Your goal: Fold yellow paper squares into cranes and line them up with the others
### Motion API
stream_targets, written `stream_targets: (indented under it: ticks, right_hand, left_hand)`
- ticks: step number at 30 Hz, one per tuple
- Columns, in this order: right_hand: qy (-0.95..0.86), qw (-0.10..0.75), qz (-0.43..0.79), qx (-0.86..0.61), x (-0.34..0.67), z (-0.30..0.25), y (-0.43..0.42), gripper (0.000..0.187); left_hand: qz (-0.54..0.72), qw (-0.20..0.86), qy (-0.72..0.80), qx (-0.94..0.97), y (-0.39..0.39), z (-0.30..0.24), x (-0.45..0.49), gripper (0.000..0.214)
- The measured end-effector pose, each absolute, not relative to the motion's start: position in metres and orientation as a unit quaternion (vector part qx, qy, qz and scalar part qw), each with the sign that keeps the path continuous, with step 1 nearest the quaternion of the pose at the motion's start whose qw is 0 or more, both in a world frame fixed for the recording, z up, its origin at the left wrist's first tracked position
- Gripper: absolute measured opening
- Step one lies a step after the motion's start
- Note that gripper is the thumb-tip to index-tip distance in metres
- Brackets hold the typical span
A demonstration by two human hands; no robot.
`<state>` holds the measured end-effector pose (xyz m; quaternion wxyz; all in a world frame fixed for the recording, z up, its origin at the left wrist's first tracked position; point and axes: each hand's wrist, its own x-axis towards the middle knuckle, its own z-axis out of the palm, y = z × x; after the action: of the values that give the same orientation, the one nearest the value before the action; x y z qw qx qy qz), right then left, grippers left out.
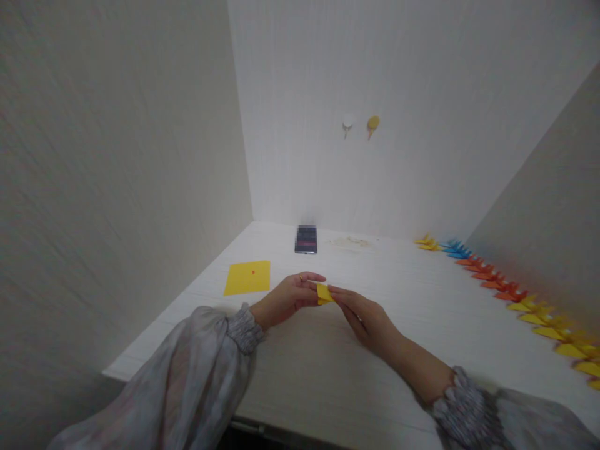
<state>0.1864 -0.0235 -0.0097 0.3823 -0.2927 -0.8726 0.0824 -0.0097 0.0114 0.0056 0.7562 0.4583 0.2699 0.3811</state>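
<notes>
Between my two hands, just above the white table, is a small folded piece of yellow paper (324, 294). My left hand (296, 295), with a ring on one finger, pinches its left side. My right hand (363, 315) grips the right edge of the fold with its fingertips. Part of the paper is hidden behind the fingers. To the left of my left hand lies a flat yellow paper sheet (244, 281) with a small red dot on it.
A dark phone-like device (306, 240), its screen blurred, lies near the back wall. Along the right side runs a row of folded paper cranes (510, 292) in yellow, blue and orange. Two hooks, one white (347, 125) and one yellow (373, 123), are on the back wall.
</notes>
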Motion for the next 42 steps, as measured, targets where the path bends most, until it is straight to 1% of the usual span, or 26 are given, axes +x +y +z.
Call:
stream_targets:
  ticks: [3,7,10,14,18,23,28,34,37,42]
  right_hand:
    - [-0.879,0.375,0.097,-0.277,0.186,-0.010,-0.024,0.035]
    - [-0.887,0.373,0.103,-0.252,0.185,-0.007,-0.026,0.037]
    - [-0.880,0.391,0.077,-0.260,0.184,-0.004,-0.027,0.037]
    - [-0.862,0.421,0.032,-0.281,0.183,-0.002,-0.026,0.038]
    - [-0.833,0.460,0.031,-0.307,0.181,-0.004,-0.022,0.031]
    - [-0.817,0.474,0.069,-0.321,0.178,-0.005,-0.020,0.017]
    - [-0.805,0.485,0.113,-0.321,0.177,-0.002,-0.019,0.017]
    - [-0.789,0.493,0.186,-0.316,0.177,-0.005,-0.015,0.018]
    - [-0.770,0.497,0.238,-0.321,0.178,-0.008,-0.013,0.016]
    - [-0.713,0.498,0.358,-0.339,0.180,-0.013,-0.011,0.012]
  left_hand:
    - [0.367,0.754,0.278,0.468,0.010,0.005,-0.010,0.045]
    - [0.363,0.742,0.276,0.492,0.010,0.003,-0.009,0.036]
    - [0.384,0.724,0.271,0.504,0.012,0.001,-0.008,0.030]
    - [0.408,0.699,0.272,0.520,0.014,0.000,-0.006,0.029]
    - [0.420,0.681,0.277,0.532,0.014,0.001,-0.006,0.031]
    - [0.424,0.671,0.279,0.541,0.012,0.001,-0.007,0.028]
    - [0.433,0.654,0.281,0.552,0.013,-0.001,-0.007,0.022]
    - [0.416,0.657,0.288,0.559,0.010,0.000,-0.006,0.026]
    - [0.408,0.657,0.285,0.567,0.009,0.000,-0.006,0.025]
    - [0.404,0.650,0.273,0.583,0.011,-0.002,-0.007,0.022]
